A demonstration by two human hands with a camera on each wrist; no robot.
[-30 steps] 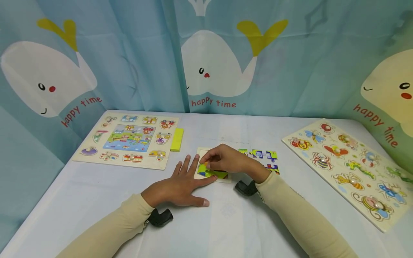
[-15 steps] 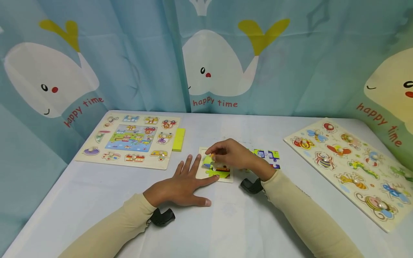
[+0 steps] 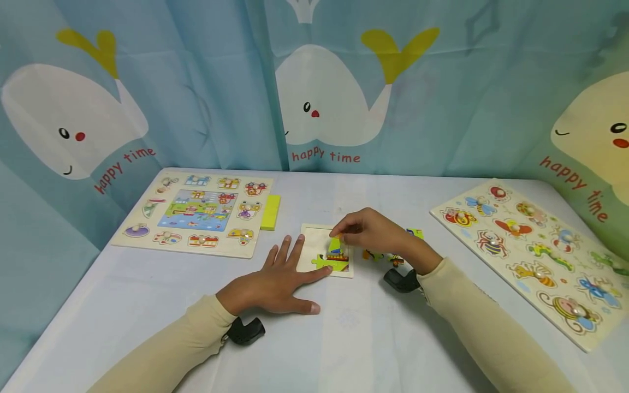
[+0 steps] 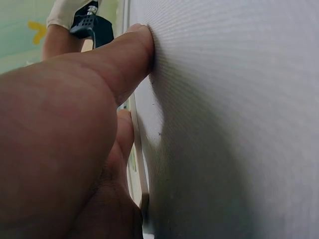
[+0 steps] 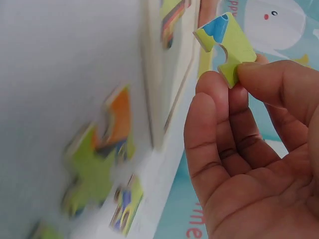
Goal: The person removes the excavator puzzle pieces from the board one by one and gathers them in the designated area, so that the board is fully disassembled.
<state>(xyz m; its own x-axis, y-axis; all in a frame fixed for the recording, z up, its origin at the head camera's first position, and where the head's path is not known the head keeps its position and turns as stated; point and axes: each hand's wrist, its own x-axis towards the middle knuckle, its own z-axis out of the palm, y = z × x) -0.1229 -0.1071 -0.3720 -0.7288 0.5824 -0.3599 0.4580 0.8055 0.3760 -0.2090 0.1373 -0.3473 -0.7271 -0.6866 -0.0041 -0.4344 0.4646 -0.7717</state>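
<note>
My right hand [image 3: 378, 234] pinches a jigsaw puzzle piece [image 5: 239, 45] between thumb and fingers; the piece is lime green with a blue patch. In the head view it is over the right part of a small wooden puzzle tray [image 3: 308, 244]. Green pieces [image 3: 324, 263] lie along the tray's lower right, with a red and dark picture part above them. My left hand [image 3: 272, 286] lies with fingers spread, its fingertips at the tray's left and lower edge and its thumb on the table. The left wrist view shows that thumb [image 4: 134, 47] close up.
Several loose puzzle pieces [image 3: 374, 255] lie right of the tray, partly under my right hand. A knobbed vehicle puzzle board [image 3: 184, 248] stands at the left, beside a yellow block [image 3: 270, 213]. A large insect puzzle board [image 3: 496, 245] lies at the right. Behind hangs a whale-print curtain [image 3: 236, 109].
My right hand has moved rightward across the tray with the puzzle piece, uncovering the tray's left part and covering more of the loose pieces. My left hand has stayed in place.
</note>
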